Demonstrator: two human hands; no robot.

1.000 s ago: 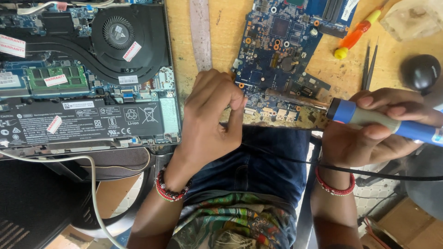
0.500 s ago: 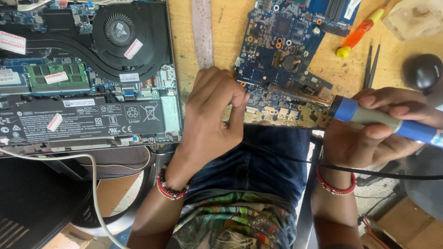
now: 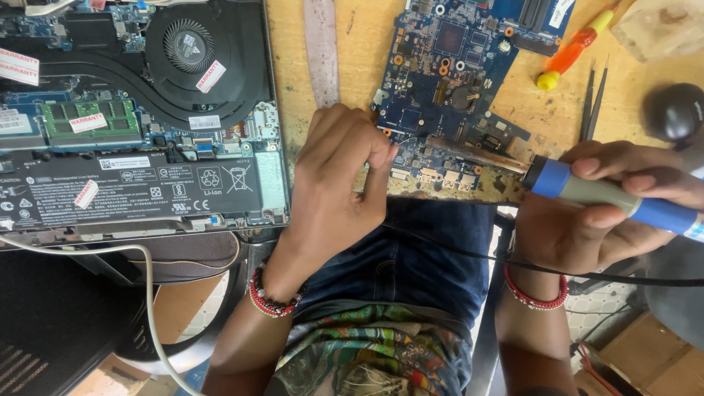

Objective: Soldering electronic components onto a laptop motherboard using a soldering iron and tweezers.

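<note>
A blue circuit board (image 3: 455, 81) lies flat on the wooden table (image 3: 367, 44). The right hand (image 3: 587, 213) is at the board's near right corner, with its fingers wrapped tight around the blue and grey handle of a soldering iron (image 3: 587, 189). The iron's metal tip lies low over the near edge of the board and points to the left. The left hand (image 3: 337, 183) rests at the board's near left corner, fingers curled in close, pinching a thin wire (image 3: 402, 139) that reaches toward the iron's tip. Left of the board sits an open laptop (image 3: 139, 117) with its fan and long black battery showing. Past the board's right side lie an orange and yellow screwdriver (image 3: 568, 51) and black tweezers (image 3: 592, 103). Each wrist wears a red bead bracelet.
</note>
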